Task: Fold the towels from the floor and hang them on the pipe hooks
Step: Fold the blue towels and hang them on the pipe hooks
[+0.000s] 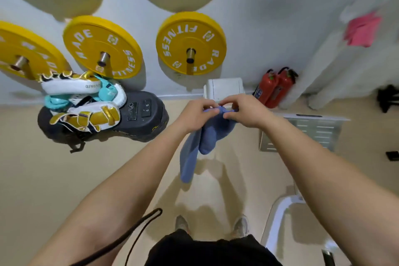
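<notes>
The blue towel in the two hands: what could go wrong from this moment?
1. The left hand and right hand pinch only the top edge of the blue towel, close together. It hangs bunched and uneven, so the fold may come crooked or a corner may slip.
2. A black strap hangs looped close to the body and could snag.

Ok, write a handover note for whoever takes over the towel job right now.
Left hand and right hand: both pinch the top edge of the blue towel, which hangs bunched, clear of the floor.
Pink towel hangs high on the right; what holds it is too blurred to see.
Done: blue towel picked up.
Left: fold it, hang it up.
</notes>
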`<act>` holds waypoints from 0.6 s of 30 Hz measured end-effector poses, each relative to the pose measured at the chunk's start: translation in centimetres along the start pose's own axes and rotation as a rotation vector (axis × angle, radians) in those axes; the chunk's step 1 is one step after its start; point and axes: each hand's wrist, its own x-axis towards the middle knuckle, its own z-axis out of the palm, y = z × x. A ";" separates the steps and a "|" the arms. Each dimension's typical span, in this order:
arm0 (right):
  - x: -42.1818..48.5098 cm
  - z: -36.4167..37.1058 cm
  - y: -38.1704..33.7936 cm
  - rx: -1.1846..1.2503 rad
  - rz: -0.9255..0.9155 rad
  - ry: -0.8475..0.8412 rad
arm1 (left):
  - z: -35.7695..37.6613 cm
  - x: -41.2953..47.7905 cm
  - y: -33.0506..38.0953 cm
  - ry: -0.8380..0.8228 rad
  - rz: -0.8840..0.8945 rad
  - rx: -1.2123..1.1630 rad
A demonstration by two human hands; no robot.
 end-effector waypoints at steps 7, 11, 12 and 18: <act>-1.3 -4.0 -4.5 -0.182 -0.108 0.123 | -3.0 -2.4 4.5 0.157 0.083 -0.014; -0.9 -6.6 -6.5 -0.228 -0.151 0.261 | -3.1 -3.6 4.1 0.220 0.039 -0.008; -0.8 -7.4 -6.9 -0.225 -0.150 0.307 | -3.0 -4.0 3.8 0.221 0.015 -0.005; -1.2 -12.8 -6.6 -0.231 -0.007 0.566 | -2.1 -5.9 -0.5 0.175 -0.160 0.118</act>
